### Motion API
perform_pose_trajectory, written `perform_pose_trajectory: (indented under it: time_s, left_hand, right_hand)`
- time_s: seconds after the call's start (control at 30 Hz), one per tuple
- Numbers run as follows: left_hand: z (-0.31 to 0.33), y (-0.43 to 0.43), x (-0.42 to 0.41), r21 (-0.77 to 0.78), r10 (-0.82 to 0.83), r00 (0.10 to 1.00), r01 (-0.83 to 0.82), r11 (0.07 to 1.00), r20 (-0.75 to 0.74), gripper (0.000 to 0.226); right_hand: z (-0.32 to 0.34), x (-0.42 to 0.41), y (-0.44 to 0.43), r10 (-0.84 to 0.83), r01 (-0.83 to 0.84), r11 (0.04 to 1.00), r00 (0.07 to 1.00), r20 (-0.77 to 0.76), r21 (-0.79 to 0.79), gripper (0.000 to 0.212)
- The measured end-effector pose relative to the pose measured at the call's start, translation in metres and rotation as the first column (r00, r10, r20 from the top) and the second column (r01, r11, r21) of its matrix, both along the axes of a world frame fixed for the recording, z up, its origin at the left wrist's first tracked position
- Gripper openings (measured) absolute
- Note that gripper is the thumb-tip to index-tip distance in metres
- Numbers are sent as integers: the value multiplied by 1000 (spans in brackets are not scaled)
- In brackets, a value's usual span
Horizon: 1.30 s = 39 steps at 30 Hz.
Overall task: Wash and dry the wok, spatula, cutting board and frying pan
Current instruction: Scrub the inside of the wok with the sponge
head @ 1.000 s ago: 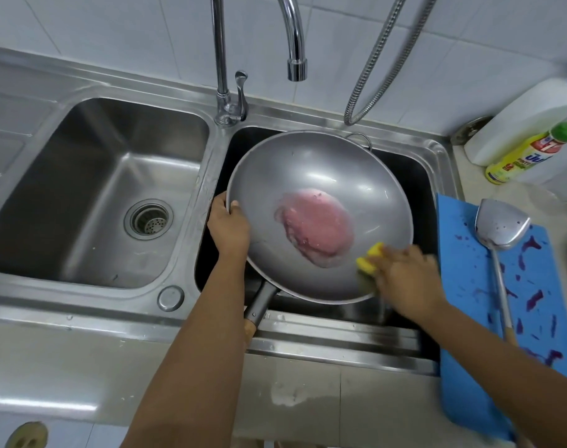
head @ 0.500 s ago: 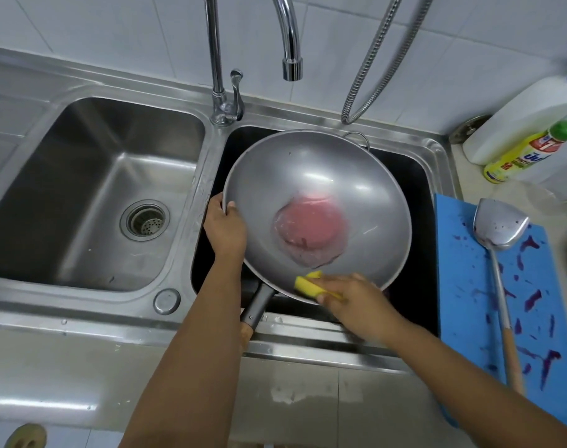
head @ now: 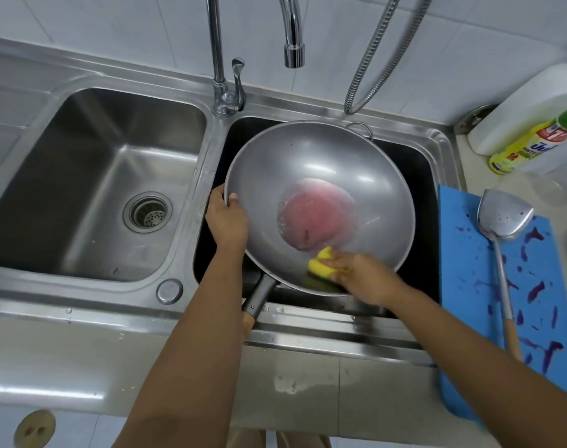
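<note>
Sponge [head: 322, 265] has travelled from the right rim of the wok [head: 324, 156] to its near wall, pinched in the right grip [head: 363, 276]. The left grip [head: 225, 221] clasps the wok's left rim over the sink [head: 445, 150]. Scrubbing is underway, with pink residue left.

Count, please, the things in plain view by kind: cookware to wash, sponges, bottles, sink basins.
Cookware to wash: 3 (wok, spatula, cutting board)
Sponges: 1 (yellow sponge)
Bottles: 2 (white bottle, yellow bottle)
Sink basins: 2 (left basin, right basin)
Total: 8
The dark shape under the wok is unclear, so not counted.
</note>
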<state>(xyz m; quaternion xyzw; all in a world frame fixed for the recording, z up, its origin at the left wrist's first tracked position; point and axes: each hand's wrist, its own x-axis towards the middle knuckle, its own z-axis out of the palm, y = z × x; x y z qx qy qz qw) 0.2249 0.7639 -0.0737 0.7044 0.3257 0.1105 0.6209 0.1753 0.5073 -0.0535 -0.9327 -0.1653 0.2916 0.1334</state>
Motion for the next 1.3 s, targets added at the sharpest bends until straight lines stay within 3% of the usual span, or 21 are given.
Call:
perform_pose_trajectory:
  time_s: [0.07,0.13,0.2,0.27,0.37,0.43,0.47,0.53,0.6,0.67,0.73,0.8,0.87,0.93,0.97,1.03,1.1,1.13,1.2,1.27,1.3]
  left_hand:
    - [0,0,-1,-2,-4,1000,4,1000,-7,28]
    - [0,0,-1,4,-4,1000,4,1000,-6,28]
    - [0,0,0,9,0,1000,0,1000,-3,28]
    - [1,-1,0,11,1,1000,-1,1000,0,28]
    - [2,-2,-1,17,-2,1000,1,1000,6,28]
    - [1,-1,0,7,1,1000,-1,1000,6,29]
    - [1,-1,0,2,0,1000,0,1000,4,28]
    - [1,-1,0,-2,-1,1000,1,1000,0,28]
    - [2,-1,0,-1,2,1000,-2,1000,-1,28]
    - [2,-2,0,0,8,1000,-8,1000,1,29]
    - [2,-1,0,-2,10,1000,-10,1000,1,29]
    - [2,-1,1,2,10,1000,-10,1000,2,30]
    - [3,-1,1,18,8,1000,-8,1000,9,30]
    - [3,-1,1,33,12,1000,-13,999,14,29]
    - [3,-1,1,31,11,1000,-11,999,9,29]
    - [3,-1,0,17,1,1000,-1,1000,-2,29]
    - [3,-1,-1,7,-3,1000,3,1000,0,29]
    - [3,-1,0,2,-1,1000,1,1000,2,29]
    - [4,-1,0,3,3,1000,-3,1000,-3,29]
    - [3,-1,0,7,3,1000,-3,1000,-6,28]
    - [4,-1,0,13,0,1000,0,1000,-4,28]
  right_hand:
    - [-8,23,-31,-70,116,966,978,198,-232,37]
    - [-8,32,-53,-64,201,911,932,357,-361,32]
    - [-4,23,-43,-103,243,889,932,347,-389,30]
    - [5,-2,-11,-156,206,942,968,197,-265,33]
    - [30,-37,37,-242,253,956,966,-87,147,36]
    - [36,-36,41,-200,226,951,970,-139,211,39]
    - [32,-30,35,-160,185,965,976,-146,184,38]
    - [21,-11,9,-147,144,989,986,-85,-36,39]
    - [16,6,-17,-148,181,918,982,117,-354,35]
    - [21,9,-25,-37,191,843,953,300,-503,32]
    - [24,-3,-4,-124,241,875,950,286,-420,33]
    - [27,-27,35,-222,239,964,965,143,-119,33]
    - [32,-47,67,-295,299,931,954,-48,209,35]
    - [27,-40,63,-272,331,883,939,-211,333,36]
    - [20,-31,50,-211,270,918,953,-217,292,36]
    - [-1,-8,6,-167,170,984,984,-56,62,35]
    - [-9,16,-35,-156,209,938,967,200,-276,35]
    - [-7,21,-48,-116,234,909,937,331,-344,34]
    - [9,15,-43,-81,261,885,902,425,-386,34]
    - [18,-8,-8,-142,252,914,932,333,-317,33]
    - [19,-22,14,-184,232,953,954,238,-195,35]
